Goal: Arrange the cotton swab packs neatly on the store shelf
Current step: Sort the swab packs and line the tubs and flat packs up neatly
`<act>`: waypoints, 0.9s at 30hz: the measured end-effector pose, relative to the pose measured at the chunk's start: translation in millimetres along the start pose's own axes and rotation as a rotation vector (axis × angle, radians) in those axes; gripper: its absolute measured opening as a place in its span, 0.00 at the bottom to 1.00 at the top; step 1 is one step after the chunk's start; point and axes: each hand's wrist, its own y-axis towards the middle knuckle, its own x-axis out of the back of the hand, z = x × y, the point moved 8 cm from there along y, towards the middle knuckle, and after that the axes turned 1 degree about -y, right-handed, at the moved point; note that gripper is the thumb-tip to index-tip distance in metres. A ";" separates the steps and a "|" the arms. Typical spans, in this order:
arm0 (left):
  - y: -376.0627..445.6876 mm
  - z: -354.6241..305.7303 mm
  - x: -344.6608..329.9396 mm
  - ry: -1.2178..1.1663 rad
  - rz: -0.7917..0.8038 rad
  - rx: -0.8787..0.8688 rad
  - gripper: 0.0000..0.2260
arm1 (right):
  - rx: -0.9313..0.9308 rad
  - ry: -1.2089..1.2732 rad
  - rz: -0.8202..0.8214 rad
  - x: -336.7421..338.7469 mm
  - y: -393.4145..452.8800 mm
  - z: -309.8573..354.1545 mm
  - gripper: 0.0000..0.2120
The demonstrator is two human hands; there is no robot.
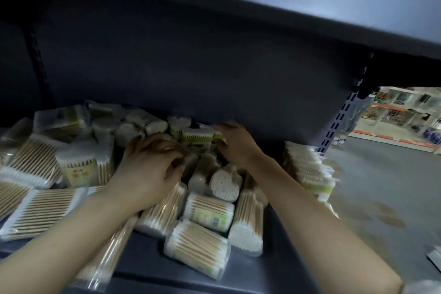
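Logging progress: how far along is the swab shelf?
Early. Done: only the row of packs at the shelf's right end stands lined up. In hand: left hand and right hand are in the jumbled middle pile. Left: that pile and the flat packs at left.

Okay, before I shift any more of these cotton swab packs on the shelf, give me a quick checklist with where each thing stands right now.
1. Left hand grip: fingers curled on a pack in the pile; which pack, cannot tell.
2. Right hand grip: on the green-labelled pack at the back; ok.
3. Packs neat: pile lies jumbled at mixed angles; not ok.
4. Front pack near the shelf edge, tilted; not ok.
5. Row at the right: stacked side by side; ok.
6. Bare shelf by the front right; ok.
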 end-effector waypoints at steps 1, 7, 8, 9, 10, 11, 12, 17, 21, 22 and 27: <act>0.6 3.5 -2.2 -0.015 0.030 0.027 0.35 | 0.009 -0.023 0.015 -5.1 3.3 0.8 0.23; 2.4 7.0 -7.7 -0.012 0.093 0.071 0.43 | 0.052 -0.111 0.006 -10.1 7.6 2.1 0.24; 3.2 6.4 -8.5 -0.013 0.100 0.076 0.43 | 0.062 -0.115 -0.004 -8.7 7.3 2.8 0.23; 4.2 5.7 -8.7 -0.018 0.098 0.078 0.43 | 0.068 -0.117 -0.009 -7.4 7.0 3.3 0.22; 4.8 5.4 -8.5 -0.025 0.088 0.080 0.43 | 0.073 -0.118 -0.011 -6.3 6.4 4.5 0.21; 5.4 5.8 -8.6 -0.036 0.074 0.082 0.42 | 0.075 -0.116 -0.010 -5.5 5.7 5.6 0.20; 6.1 6.1 -8.6 -0.046 0.063 0.084 0.42 | 0.080 -0.114 -0.009 -4.6 5.2 7.2 0.19; 8.5 6.8 -10.4 -0.064 0.020 0.060 0.41 | 0.119 -0.203 -0.002 -1.2 5.9 15.9 0.17; 8.0 10.9 -10.0 -0.047 -0.021 0.038 0.31 | 0.158 -0.276 -0.029 -3.3 8.1 21.1 0.15; 7.2 10.9 -10.6 -0.025 -0.022 0.027 0.26 | 0.158 -0.261 -0.032 -3.8 8.3 21.6 0.15; 6.9 11.4 -9.8 -0.034 -0.057 0.031 0.26 | 0.186 -0.127 -0.137 4.9 4.9 24.0 0.14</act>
